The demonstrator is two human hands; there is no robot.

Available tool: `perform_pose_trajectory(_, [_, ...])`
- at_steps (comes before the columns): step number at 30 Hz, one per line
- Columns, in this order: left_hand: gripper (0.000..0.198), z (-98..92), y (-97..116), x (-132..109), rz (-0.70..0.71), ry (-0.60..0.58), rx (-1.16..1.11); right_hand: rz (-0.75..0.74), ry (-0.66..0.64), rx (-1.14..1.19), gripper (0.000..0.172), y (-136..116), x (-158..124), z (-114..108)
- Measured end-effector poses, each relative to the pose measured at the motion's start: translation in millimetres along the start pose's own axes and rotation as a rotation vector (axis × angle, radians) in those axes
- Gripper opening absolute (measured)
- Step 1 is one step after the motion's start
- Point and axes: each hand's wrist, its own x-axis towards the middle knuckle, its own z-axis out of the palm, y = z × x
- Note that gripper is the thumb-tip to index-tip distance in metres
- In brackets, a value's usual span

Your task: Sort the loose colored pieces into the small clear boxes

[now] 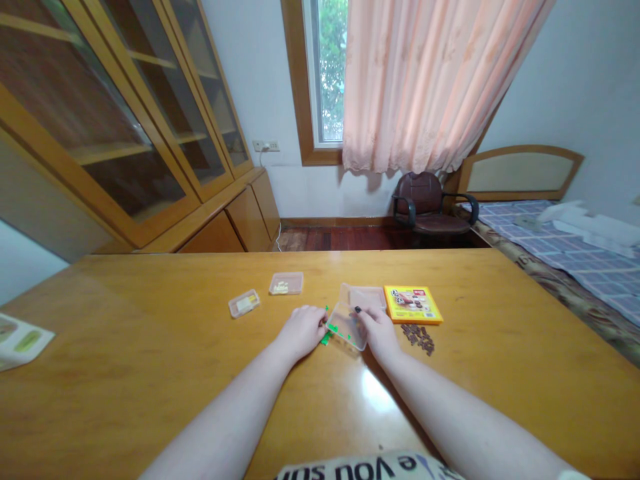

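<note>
A small clear plastic box (pixel 345 323) is tilted above the table, with my right hand (pixel 379 331) closed on its right side. Several small bright green pieces (pixel 334 328) lie along its lower edge. My left hand (pixel 303 330) rests at the box's left edge with its fingers curled; whatever they hold is hidden. More green pieces (pixel 325 339) show on the table just beside those fingers. Behind the tilted box sits another clear plastic box (pixel 371 297). Next to it lies a yellow box (pixel 413 305) with a printed picture, and a pile of brown pieces (pixel 419 338) is in front of that.
Left of my hands stand a clear box with cream pieces (pixel 286 283) and a smaller clear box (pixel 245 304) with pale and yellow contents. A printed sheet (pixel 23 341) lies at the wooden table's left edge. Beyond the table are a brown armchair (pixel 425 203) and a bed.
</note>
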Motion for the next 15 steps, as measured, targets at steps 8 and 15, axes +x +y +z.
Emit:
perform_pose_trajectory(8, [0.01,-2.8,3.5,-0.6,-0.023,-0.016,0.004,-0.001,-0.002,0.002,0.023,-2.5,-1.2,-0.5])
perform_pose_trajectory(15, [0.016,-0.8,1.1,0.3,-0.003,-0.012,-0.009,0.017,-0.009,-0.014,0.025,-2.0,-1.6,0.4])
